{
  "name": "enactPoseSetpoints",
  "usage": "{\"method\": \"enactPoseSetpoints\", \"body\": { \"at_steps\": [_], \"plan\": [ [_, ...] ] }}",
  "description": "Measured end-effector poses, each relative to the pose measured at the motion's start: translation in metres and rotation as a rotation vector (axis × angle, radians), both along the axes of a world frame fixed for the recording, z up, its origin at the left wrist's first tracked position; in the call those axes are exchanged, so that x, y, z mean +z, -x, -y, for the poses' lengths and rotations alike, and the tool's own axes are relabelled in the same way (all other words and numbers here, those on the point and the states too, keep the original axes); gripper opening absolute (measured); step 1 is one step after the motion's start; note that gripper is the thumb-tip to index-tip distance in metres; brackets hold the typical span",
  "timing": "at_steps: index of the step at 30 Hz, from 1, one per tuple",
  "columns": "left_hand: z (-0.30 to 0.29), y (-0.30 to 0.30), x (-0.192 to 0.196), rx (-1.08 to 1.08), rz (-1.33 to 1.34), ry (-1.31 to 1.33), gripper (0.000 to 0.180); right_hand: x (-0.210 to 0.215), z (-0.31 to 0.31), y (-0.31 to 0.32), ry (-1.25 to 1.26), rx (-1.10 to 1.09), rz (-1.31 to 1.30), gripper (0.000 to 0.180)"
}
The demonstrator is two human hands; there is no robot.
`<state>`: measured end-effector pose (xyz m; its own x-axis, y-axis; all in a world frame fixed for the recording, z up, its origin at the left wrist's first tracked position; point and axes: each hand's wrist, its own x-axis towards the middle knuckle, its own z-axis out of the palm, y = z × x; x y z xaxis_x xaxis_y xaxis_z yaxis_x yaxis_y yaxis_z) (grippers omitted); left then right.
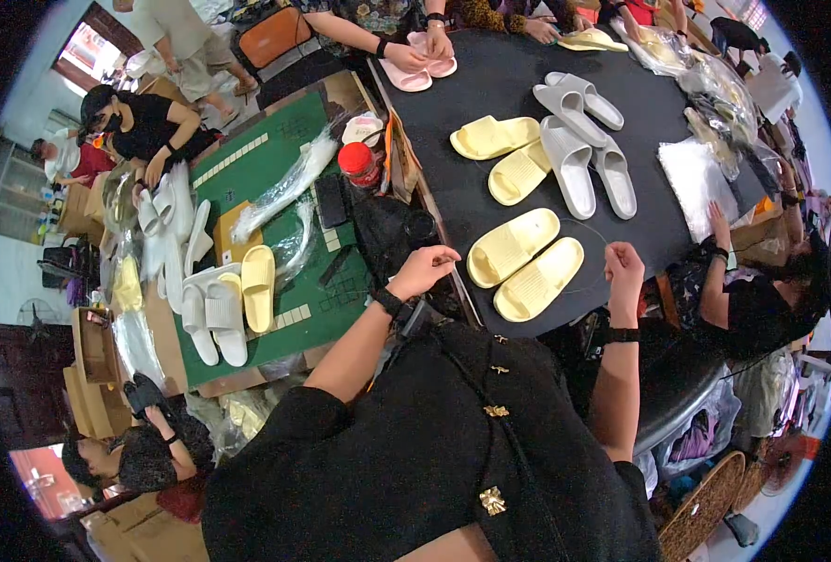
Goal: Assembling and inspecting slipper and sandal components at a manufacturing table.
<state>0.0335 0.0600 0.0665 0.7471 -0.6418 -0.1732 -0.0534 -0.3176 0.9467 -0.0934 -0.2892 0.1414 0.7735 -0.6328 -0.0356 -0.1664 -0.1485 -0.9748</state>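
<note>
Wide head-worn fisheye, facing down, near the black table (pixel 490 84)

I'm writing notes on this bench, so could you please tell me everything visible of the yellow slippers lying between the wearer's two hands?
The yellow slippers are a pale, matt pair of open-toed slides, each with one broad, ribbed strap; they look like moulded foam or rubber. They lie soles down, side by side, close together, on the black tabletop near the wearer's edge, toes toward the lower left. The left hand and right hand are on either side, touching neither slipper.
</note>
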Motion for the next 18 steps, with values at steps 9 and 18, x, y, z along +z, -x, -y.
{"method": "enactPoseSetpoints", "body": {
  "at_steps": [9, 18],
  "plan": [
    [-0.017, 0.005, -0.010, 0.033, -0.071, -0.065, 0.017, -0.017, 0.023, -0.015, -0.175, 0.072, 0.035, 0.006],
    [-0.036, 0.012, -0.022, 0.076, -0.059, -0.039, 0.019, -0.052, 0.055, -0.035, -0.229, 0.067, 0.057, 0.003]
  ]
}}
